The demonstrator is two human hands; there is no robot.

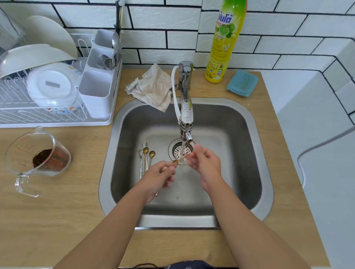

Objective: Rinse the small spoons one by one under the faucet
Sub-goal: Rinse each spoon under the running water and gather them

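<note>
Water runs from the chrome faucet (185, 106) down onto the drain (181, 152) of the steel sink (243, 152). Both hands hold one small gold spoon (176, 162) under the stream. My left hand (158, 178) pinches one end of it and my right hand (203, 163) pinches the other end near the water. Several more small spoons (145, 155), gold and silver, lie side by side on the sink floor just left of the drain, partly hidden by my left hand.
A glass measuring jug (37, 159) with brown grounds lies tilted on the wooden counter at left. A white dish rack (50, 92) with plates and a cutlery holder stands behind it. A cloth (154, 88), a detergent bottle (226, 38) and a blue sponge (242, 82) sit behind the sink.
</note>
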